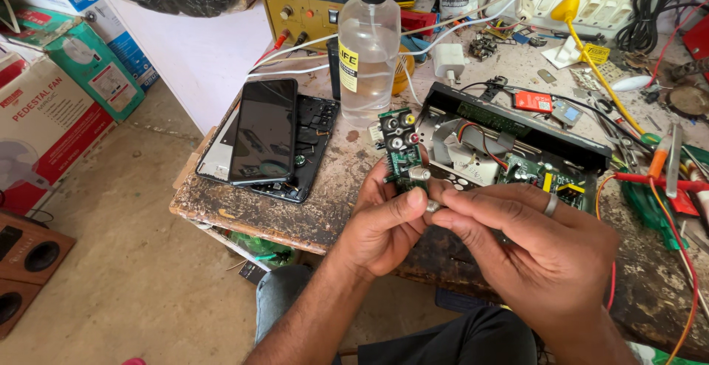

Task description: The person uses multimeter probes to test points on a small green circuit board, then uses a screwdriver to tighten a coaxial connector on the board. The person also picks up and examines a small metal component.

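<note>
1. A person sits at a worn, stained bench, seen from above by a camera worn on the head.
2. The left hand has its fingers curled closed around the lower end of a small green circuit board, holding it upright above the bench edge.
3. The board carries round audio-video sockets on its face and a silver screw-type connector at its lower right.
4. The right hand, with a ring on one finger, has its thumb and forefinger pinched together on a small silver metal part just below that connector; the other fingers are loosely bent.
5. Just behind the hands lies an opened black electronics box, with its green board, grey ribbon cable and coloured wires exposed.
6. To the left, a dark smartphone rests on a separated phone frame.
7. Behind the board stands a clear plastic bottle with a black nozzle.
8. A white charger plug lies near the bottle.
</note>
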`<control>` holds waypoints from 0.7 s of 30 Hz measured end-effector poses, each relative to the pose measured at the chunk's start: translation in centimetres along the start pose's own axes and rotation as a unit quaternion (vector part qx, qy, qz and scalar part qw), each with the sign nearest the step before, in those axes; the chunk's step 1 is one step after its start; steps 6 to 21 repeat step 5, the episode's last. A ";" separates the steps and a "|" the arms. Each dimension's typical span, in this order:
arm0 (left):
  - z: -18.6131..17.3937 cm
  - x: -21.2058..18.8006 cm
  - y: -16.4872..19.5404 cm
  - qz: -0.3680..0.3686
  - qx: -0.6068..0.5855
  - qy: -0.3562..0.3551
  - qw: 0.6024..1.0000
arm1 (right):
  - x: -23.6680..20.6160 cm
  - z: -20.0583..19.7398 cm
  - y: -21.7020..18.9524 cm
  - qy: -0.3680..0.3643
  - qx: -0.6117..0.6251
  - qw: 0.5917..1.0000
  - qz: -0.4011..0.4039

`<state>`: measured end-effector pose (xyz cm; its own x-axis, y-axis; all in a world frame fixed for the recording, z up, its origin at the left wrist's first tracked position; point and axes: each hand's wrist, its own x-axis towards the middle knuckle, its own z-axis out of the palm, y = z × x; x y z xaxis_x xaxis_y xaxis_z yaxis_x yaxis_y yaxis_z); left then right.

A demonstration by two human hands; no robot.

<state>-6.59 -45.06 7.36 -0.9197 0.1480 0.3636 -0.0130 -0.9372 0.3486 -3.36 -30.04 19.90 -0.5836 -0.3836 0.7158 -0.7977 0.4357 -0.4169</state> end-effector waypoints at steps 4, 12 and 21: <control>0.1 0.2 0.0 0.005 0.017 -0.007 1.000 | -0.1 -0.1 0.6 -0.016 0.013 1.000 -0.014; 0.2 0.2 0.1 0.007 0.021 -0.013 1.000 | -0.1 -0.1 0.8 -0.024 -0.006 1.000 -0.006; 0.2 0.2 0.1 0.007 0.021 -0.013 1.000 | -0.1 -0.1 0.8 -0.024 -0.006 1.000 -0.006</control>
